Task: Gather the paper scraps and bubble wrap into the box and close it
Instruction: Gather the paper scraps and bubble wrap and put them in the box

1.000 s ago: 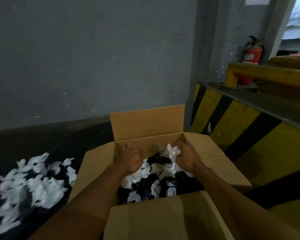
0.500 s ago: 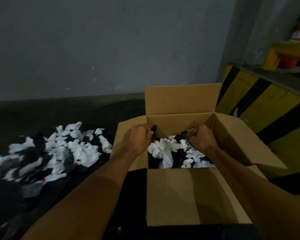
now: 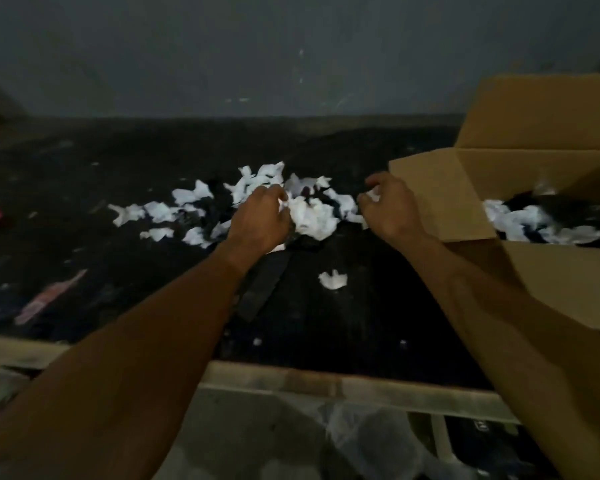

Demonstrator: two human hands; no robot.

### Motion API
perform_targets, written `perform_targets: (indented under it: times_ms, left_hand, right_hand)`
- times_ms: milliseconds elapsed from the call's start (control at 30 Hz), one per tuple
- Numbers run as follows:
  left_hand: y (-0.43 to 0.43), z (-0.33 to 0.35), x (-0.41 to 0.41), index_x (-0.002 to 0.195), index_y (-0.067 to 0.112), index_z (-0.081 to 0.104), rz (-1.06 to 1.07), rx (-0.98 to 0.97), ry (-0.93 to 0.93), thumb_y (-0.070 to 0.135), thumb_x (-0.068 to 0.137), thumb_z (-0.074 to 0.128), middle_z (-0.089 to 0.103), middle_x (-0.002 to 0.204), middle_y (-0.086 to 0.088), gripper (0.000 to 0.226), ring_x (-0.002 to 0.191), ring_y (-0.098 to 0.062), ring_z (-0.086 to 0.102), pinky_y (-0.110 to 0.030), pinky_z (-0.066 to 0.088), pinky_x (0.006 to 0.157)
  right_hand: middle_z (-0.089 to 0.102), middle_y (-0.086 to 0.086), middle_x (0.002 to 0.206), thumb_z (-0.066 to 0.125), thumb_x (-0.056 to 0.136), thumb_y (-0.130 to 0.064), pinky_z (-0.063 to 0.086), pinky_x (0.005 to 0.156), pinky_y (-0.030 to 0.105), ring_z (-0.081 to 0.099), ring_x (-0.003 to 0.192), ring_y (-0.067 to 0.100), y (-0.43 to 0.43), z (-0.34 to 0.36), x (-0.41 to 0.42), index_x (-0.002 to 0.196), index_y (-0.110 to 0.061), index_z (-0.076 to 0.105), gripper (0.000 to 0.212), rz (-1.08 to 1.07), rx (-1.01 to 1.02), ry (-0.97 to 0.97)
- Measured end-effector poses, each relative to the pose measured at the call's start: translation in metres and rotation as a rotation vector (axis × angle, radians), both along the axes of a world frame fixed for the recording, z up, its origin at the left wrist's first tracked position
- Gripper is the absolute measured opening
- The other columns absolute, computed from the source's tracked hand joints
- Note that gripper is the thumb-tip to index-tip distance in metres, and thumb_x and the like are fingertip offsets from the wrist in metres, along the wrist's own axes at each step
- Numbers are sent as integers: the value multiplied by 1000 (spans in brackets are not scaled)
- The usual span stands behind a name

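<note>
Many paper scraps point(image 3: 312, 216) against curled fingers point(image 3: 273, 195), box point(image 3: 444, 199) beside

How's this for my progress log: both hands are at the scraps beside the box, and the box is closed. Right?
Wrong on one count: the head view shows the box open, not closed. The left hand and right hand are at the scraps beside it.

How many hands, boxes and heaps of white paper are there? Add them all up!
Hands: 2 (left hand, right hand)
Cardboard box: 1
White paper heaps: 2 (floor heap, heap in the box)
Total: 5
</note>
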State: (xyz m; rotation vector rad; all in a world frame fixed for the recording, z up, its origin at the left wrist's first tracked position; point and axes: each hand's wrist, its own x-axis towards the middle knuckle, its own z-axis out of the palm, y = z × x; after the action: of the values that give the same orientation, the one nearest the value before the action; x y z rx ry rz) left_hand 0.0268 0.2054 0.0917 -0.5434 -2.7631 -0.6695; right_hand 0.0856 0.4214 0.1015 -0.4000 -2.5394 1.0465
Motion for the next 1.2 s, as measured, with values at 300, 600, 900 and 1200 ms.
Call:
perform_targets:
  times_ms: [300,600,900,1200]
  left_hand:
    - [-84,-100,18,119,19,56,82,-40,-318,23,88,56,51,125,-11,31,106,-36,58,-46,48,90]
    - [-84,-146,-28,140,26,28,216,-182,-305,57,77,65,24,145,-18,80,134,-41,25,-55,30,105]
    - [-87,-193,-50,145,16,32,1,-194,-366,61,83,54,35,138,-22,80,130,-40,30,-51,28,111]
    - [-108,-196,-87,100,3,62,-314,-241,-177,19,80,67,38,143,-23,26,125,-43,36,-50,40,102]
  right_hand:
    - [51,16,126,64,86,-19,45,97,39,55,110,41,-86,-120,10,121,-18,58,35,62,138,-383]
    - [45,14,130,61,86,-21,41,101,43,47,114,41,-78,-176,-40,122,-22,57,36,85,244,-544]
    - [47,16,129,55,83,-5,44,94,43,47,110,39,-100,-175,-86,136,-27,50,57,217,299,-216]
    - [42,13,142,47,87,-24,38,101,51,35,126,42,-114,-191,-145,140,-19,45,52,207,385,-516]
